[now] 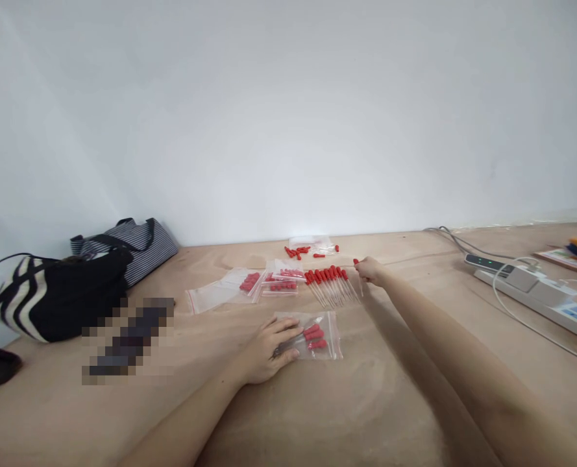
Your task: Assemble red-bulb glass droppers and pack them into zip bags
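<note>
My left hand (pixel 265 350) lies with fingers spread on a clear zip bag (pixel 337 334), partly covering it. Inside that bag are several droppers with red rubber bulbs (pixel 316 345). Farther off, my right hand (pixel 372 271) pinches a dropper (pixel 356 262), its red bulb showing above the fingers and a thin clear tube below. Just left of it, a row of droppers (pixel 331 275) lies side by side, bulbs away from me. More zip bags (pixel 215 292) with red bulbs or droppers inside rest to the left of the row.
Loose red bulbs (pixel 298 251) lie near the wall, beside another clear bag (pixel 307 240). On the left are a striped bag (pixel 152 253), a black-and-white bag (pixel 64 301) and a pixelated dark object (pixel 132 337). A power strip (pixel 536 298) with cables stands on the right.
</note>
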The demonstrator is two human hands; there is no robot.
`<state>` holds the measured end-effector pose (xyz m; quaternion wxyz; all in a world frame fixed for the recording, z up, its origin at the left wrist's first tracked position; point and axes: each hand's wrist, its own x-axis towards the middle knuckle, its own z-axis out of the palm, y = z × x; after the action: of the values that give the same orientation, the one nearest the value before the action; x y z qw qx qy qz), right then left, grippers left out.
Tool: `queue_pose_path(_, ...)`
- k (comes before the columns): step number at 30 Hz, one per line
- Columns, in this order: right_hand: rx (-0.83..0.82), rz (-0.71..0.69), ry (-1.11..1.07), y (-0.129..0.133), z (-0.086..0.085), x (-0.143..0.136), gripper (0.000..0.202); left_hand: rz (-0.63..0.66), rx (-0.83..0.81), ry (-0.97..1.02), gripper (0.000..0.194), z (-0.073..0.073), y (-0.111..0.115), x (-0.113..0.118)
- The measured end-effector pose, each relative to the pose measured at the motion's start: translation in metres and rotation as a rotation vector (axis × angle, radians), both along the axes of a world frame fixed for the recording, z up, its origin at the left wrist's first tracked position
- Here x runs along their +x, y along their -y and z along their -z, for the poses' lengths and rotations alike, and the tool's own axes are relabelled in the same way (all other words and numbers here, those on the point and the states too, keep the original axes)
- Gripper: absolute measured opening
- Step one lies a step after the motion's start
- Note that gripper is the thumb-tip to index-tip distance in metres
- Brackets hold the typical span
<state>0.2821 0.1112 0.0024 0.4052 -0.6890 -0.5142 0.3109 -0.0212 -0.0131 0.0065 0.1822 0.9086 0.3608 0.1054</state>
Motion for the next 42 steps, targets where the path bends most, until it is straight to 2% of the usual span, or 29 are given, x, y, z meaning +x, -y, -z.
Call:
queue_pose_path(5,0.094,-0.114,-0.382,0.052,-0.005,0.010,0.020,-0.011,0.018,0.013,0.042,-0.001,0.001,0.001)
queue_pose_path(9,0.158,-0.152,-0.538,0.098,0.011,-0.008,0.034,-0.009,0.016,0.012,0.041,-0.004,0.002,0.003)
queue_pose_path(12,0.224,-0.152,-0.713,0.116,0.023,-0.026,0.048,-0.015,0.017,0.009,0.040,-0.005,0.002,0.003)
queue_pose_path(17,0.258,-0.100,-0.798,0.120,0.030,-0.046,0.050,-0.014,0.007,0.014,0.041,-0.004,0.002,0.003)
queue_pose_path(23,0.132,-0.152,-0.938,0.127,0.030,-0.065,0.038,-0.021,-0.019,0.009,0.039,-0.002,0.001,0.002)
queue_pose_path(27,0.102,-0.219,-0.824,0.130,0.028,-0.073,0.043,-0.001,0.018,0.009,0.042,-0.001,0.001,0.002)
queue_pose_path(30,0.084,-0.262,-0.756,0.127,0.026,-0.076,0.047,-0.035,0.044,0.029,0.049,-0.002,0.003,0.002)
queue_pose_path(34,0.014,-0.360,-0.676,0.120,0.025,-0.081,0.045,-0.076,0.045,0.015,0.054,-0.004,0.005,0.003)
queue_pose_path(39,-0.017,-0.503,-0.568,0.112,0.026,-0.089,0.041,-0.064,0.028,0.009,0.054,-0.003,0.005,0.002)
queue_pose_path(42,-0.027,-0.533,-0.518,0.111,0.026,-0.091,0.035,-0.063,0.013,-0.001,0.054,-0.004,0.004,0.002)
